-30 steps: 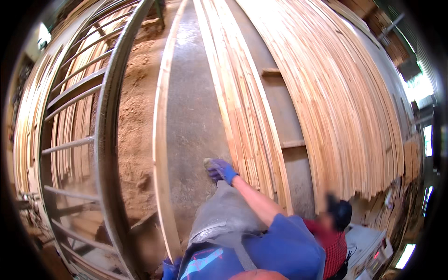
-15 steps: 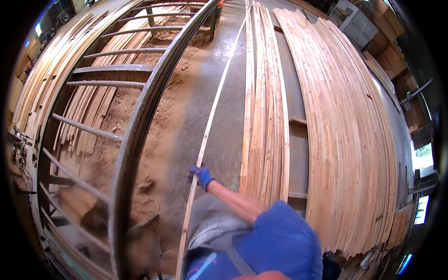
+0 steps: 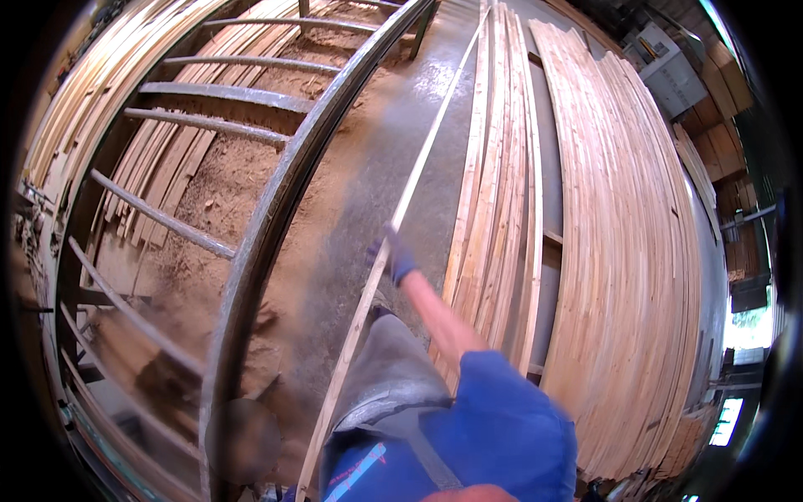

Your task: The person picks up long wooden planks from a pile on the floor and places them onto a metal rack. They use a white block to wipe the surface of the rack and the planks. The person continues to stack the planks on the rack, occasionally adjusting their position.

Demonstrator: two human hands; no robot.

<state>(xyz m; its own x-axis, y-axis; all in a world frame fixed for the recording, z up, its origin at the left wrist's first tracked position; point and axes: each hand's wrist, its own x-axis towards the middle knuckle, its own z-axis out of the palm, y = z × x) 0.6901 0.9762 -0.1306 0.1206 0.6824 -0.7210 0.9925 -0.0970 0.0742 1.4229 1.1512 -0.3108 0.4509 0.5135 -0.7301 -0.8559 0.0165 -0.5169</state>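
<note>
A long, thin wooden strip [image 3: 355, 322] runs from the lower edge beside my body up to the far floor, at a slant. My right hand [image 3: 395, 253], in a blue-purple glove, is closed around it partway along, with the arm stretched forward; motion smears the fingers somewhat. By the strip's near end, a sliver of purple-blue shows at the lower edge. It may be my left glove, but no fingers can be made out there.
A metal frame with crossbars [image 3: 276, 197] stands at left over sawdust [image 3: 226, 188]. Long boards [image 3: 493, 184] lie to the right of the strip, and a wide layer of boards [image 3: 619, 251] is beyond them. More lumber [image 3: 109, 100] lies far left. A white machine [image 3: 673, 79] stands back right.
My right hand has moved farther forward and slightly right, gripping higher up the strip. The view has turned, so the frame and boards appear shifted and tilted.
</note>
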